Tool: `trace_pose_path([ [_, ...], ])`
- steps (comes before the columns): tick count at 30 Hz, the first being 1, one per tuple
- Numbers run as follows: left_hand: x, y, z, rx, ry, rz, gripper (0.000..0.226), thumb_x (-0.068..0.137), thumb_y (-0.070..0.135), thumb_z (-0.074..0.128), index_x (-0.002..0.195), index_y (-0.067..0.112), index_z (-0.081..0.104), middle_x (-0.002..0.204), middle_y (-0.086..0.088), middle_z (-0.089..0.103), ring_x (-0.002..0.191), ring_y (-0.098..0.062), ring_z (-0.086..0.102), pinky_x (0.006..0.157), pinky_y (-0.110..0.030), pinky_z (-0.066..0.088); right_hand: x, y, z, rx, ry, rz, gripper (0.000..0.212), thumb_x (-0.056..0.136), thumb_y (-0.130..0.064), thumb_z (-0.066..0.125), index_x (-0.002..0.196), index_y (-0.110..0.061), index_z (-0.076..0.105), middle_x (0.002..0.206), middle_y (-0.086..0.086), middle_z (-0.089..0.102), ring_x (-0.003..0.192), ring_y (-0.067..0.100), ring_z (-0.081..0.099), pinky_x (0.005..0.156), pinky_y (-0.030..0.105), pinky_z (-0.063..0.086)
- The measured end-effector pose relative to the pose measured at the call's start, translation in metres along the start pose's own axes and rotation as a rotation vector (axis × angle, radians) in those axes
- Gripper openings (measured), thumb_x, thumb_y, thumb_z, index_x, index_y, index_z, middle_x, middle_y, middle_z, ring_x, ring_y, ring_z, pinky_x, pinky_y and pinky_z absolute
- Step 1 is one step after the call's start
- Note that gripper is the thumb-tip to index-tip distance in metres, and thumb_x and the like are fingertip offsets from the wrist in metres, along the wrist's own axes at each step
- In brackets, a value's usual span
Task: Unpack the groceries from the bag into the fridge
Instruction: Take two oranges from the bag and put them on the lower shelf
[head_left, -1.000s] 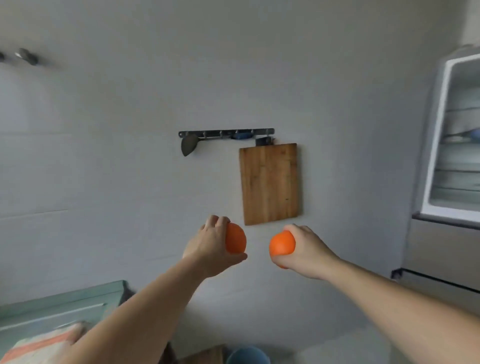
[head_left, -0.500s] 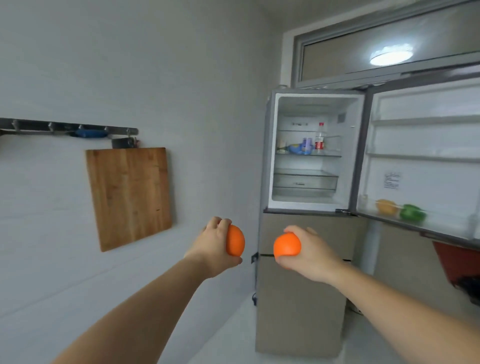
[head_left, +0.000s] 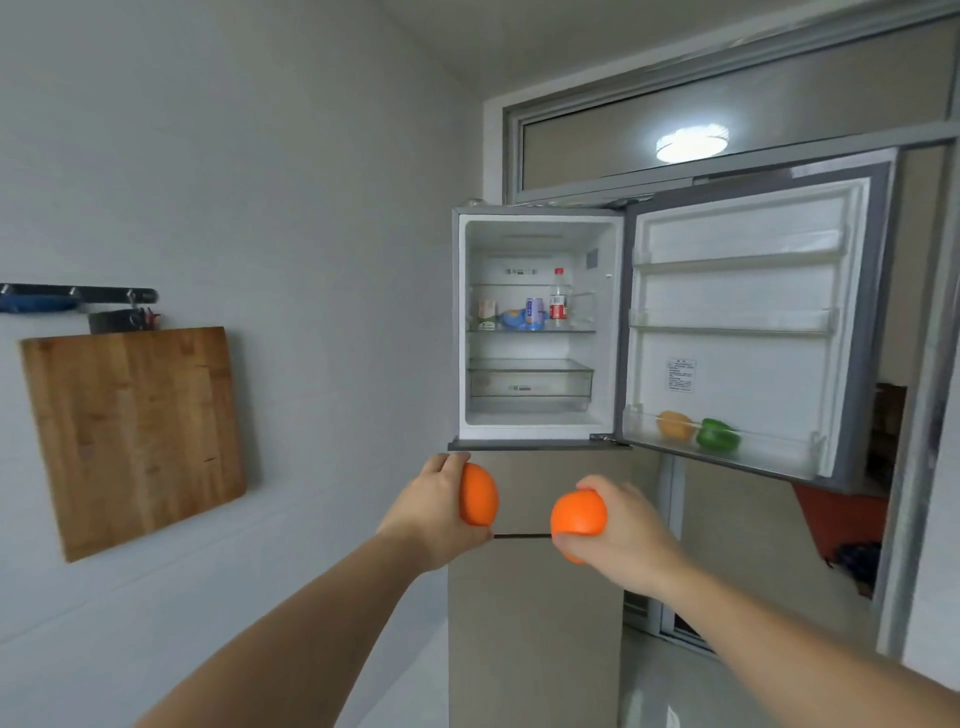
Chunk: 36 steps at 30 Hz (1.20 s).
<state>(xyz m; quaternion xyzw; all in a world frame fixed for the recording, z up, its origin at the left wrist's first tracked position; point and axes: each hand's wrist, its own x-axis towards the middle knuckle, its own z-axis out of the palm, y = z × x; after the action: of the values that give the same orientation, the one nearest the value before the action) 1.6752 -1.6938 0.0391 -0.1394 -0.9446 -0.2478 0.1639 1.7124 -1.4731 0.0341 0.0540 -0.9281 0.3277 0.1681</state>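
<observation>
My left hand (head_left: 434, 506) grips an orange (head_left: 478, 493) and my right hand (head_left: 626, 535) grips a second orange (head_left: 577, 513). Both are held out in front of me, just below the open upper compartment of the fridge (head_left: 537, 325). The fridge door (head_left: 748, 322) is swung open to the right. Its bottom door shelf holds a yellow pepper (head_left: 674, 425) and a green pepper (head_left: 718, 433). A middle shelf inside holds a red-capped bottle (head_left: 558, 300), a can (head_left: 534, 314) and a few packets. The grocery bag is out of view.
A wooden cutting board (head_left: 132, 436) hangs on the left wall under a hook rail (head_left: 78, 296). Closed lower fridge drawers (head_left: 535, 613) stand straight ahead. A glass-panelled frame and doorway (head_left: 914, 415) lie to the right, with a ceiling lamp (head_left: 691, 143) above.
My view has swung right from the wall to the open fridge, which now looks nearer and more central. Both hands have kept their oranges, held out in front.
</observation>
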Motion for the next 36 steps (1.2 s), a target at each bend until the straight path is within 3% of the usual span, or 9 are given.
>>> trace_pose_path([
  [8,0.031,0.027,0.029,0.02,-0.002,0.027,0.099,0.072,0.041,0.079,0.15,0.025,0.021,0.148,0.002,0.031,0.126,-0.026,0.045,0.101,-0.036,0.046,0.02,0.032,-0.004,0.04,0.004,0.003,0.062,0.072,-0.041,0.075,0.125,-0.03,0.044,0.111,-0.005,0.039,0.098,0.018,0.049,0.081,0.028,0.043],
  [12,0.061,0.021,0.043,-0.006,0.005,0.044,0.095,0.07,0.04,0.08,0.146,0.032,0.024,0.142,0.004,0.035,0.122,-0.025,0.047,0.097,-0.038,0.049,0.047,0.048,-0.003,0.034,0.018,0.018,0.064,0.072,-0.043,0.074,0.127,-0.031,0.043,0.117,-0.004,0.042,0.101,0.019,0.051,0.082,0.029,0.044],
  [23,0.205,-0.045,0.082,-0.091,0.023,0.09,0.089,0.071,0.04,0.08,0.143,0.03,0.028,0.142,0.007,0.034,0.121,-0.022,0.046,0.096,-0.035,0.049,0.187,0.081,0.043,-0.008,0.07,0.054,0.065,0.07,-0.045,0.075,0.125,-0.034,0.043,0.12,-0.005,0.042,0.094,0.014,0.049,0.07,0.022,0.039],
  [29,0.285,-0.095,0.092,-0.123,0.003,0.071,0.093,0.072,0.04,0.08,0.146,0.028,0.024,0.145,0.005,0.032,0.123,-0.023,0.045,0.097,-0.033,0.047,0.27,0.084,0.069,-0.02,0.097,0.077,0.068,0.071,-0.045,0.076,0.128,-0.033,0.042,0.114,-0.007,0.038,0.095,0.014,0.048,0.079,0.026,0.042],
  [36,0.366,-0.125,0.117,-0.169,0.006,0.052,0.092,0.07,0.037,0.082,0.142,0.024,0.026,0.139,0.003,0.04,0.114,-0.019,0.046,0.092,-0.029,0.045,0.363,0.103,0.099,0.013,0.065,0.065,0.069,0.073,-0.044,0.074,0.131,-0.032,0.039,0.122,-0.004,0.04,0.094,0.015,0.051,0.074,0.023,0.042],
])
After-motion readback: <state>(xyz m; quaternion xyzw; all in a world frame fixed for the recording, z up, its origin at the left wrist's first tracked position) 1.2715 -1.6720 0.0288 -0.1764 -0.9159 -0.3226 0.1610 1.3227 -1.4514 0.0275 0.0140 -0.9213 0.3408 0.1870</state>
